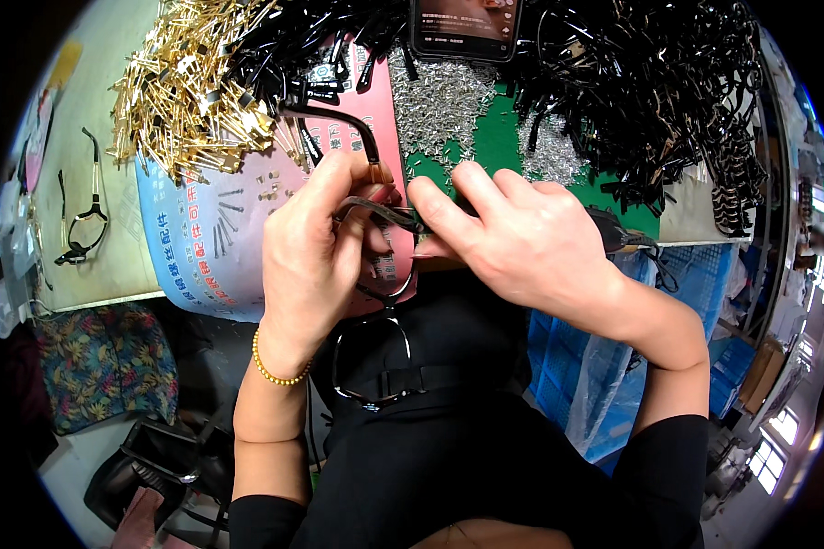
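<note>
My left hand (307,242), a gold bead bracelet at its wrist, pinches an eyeglass frame (375,400) near the hinge. The dark rims hang down in front of my black clothing. One black temple (362,128) points up past my left fingers; the other runs across toward my right hand (531,233). My right thumb and forefinger close on the frame by that hinge, and the exact contact is partly hidden. Past my right wrist shows the end of a black corded tool (613,229); whether that hand touches it is hidden.
Gold temple pieces (192,91), black temples (641,91) and small silver hardware (439,110) lie heaped on the table. A phone (465,27) stands behind them. Another pair of glasses (87,224) rests at left. Blue crates (568,366) stand below the table at right.
</note>
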Demonstrator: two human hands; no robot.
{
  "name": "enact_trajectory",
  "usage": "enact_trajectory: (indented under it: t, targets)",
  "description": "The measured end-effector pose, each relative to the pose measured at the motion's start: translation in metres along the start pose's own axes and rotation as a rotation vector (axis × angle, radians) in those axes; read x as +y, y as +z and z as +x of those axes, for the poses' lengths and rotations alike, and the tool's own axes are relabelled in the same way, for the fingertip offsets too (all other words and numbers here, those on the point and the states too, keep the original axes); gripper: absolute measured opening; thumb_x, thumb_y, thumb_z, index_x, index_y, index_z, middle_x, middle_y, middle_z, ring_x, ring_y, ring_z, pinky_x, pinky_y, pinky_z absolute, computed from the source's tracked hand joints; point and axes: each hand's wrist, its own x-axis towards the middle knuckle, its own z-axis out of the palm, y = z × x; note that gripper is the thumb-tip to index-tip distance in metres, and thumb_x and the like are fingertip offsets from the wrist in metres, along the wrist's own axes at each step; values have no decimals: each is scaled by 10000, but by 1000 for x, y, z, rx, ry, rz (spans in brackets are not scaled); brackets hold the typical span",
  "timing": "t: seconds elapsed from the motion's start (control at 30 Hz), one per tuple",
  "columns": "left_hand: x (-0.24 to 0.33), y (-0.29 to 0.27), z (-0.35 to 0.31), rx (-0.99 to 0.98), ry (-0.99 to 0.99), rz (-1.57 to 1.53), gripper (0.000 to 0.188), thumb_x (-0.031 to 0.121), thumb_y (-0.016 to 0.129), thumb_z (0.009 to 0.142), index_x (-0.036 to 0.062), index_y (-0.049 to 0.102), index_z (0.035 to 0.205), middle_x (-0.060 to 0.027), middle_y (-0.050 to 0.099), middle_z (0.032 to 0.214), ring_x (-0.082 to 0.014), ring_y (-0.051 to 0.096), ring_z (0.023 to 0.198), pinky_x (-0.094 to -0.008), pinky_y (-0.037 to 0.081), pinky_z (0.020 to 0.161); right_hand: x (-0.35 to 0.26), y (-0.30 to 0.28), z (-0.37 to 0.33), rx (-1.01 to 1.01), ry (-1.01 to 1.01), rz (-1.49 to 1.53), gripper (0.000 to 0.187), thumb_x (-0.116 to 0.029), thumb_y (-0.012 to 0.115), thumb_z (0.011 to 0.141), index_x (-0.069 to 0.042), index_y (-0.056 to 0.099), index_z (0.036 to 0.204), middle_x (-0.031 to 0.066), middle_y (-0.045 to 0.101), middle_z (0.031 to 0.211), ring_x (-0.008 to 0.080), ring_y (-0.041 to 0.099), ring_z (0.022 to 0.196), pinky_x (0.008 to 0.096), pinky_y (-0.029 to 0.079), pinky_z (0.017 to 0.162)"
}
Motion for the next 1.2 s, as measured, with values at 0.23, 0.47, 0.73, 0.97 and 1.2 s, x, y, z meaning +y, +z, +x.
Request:
enact_trajectory:
  t: [0.23, 0.47, 0.73, 0.97, 1.2]
  targets:
    - [-1, 5, -1, 135, -122, -154, 225, -112, 540, 948, 4, 636, 1115, -59, 723, 892, -85, 682, 664, -232, 527, 547, 1, -12, -1, -64, 31, 12, 393, -231, 656, 870, -50, 643, 1219, 30, 619, 1085, 153, 579, 706, 242, 510, 502]
    - [-3, -3, 57, 432, 138, -222, 374, 55, 541, 1051, -28, 513, 1414, -115, 724, 1043, -97, 683, 675, -214, 561, 532, -1, -16, -4, -116, 59, 13, 453, -221, 656, 903, -14, 635, 1306, 66, 599, 1381, 212, 573, 823, 269, 543, 540]
    - [6, -22, 3, 554, -107, -347, 435, 334, 516, 1083, 19, 541, 1381, 42, 521, 698, 16, 329, 462, -168, 226, 382, 8, -53, -27, -197, 378, 395, 303, -182, 699, 890, -94, 588, 1158, 84, 557, 1004, 261, 640, 867, 352, 559, 654]
    - [-8, -40, -36, 490, -10, -593, 363, 218, 450, 1110, -58, 537, 1329, -42, 497, 935, -122, 486, 842, -378, 501, 925, 8, -53, -32, -341, 341, 313, 433, -96, 652, 887, -175, 593, 1309, 103, 507, 936, 271, 629, 728, 384, 524, 578]
    - [-38, -33, -58, 466, 134, 381, 153, 24, 594, 1028, -74, 629, 1141, -98, 664, 1048, -173, 615, 978, -278, 499, 910, 4, -42, -31, -315, 305, 229, 589, -45, 647, 788, -233, 646, 1346, 118, 546, 938, 217, 617, 654, 337, 523, 519]
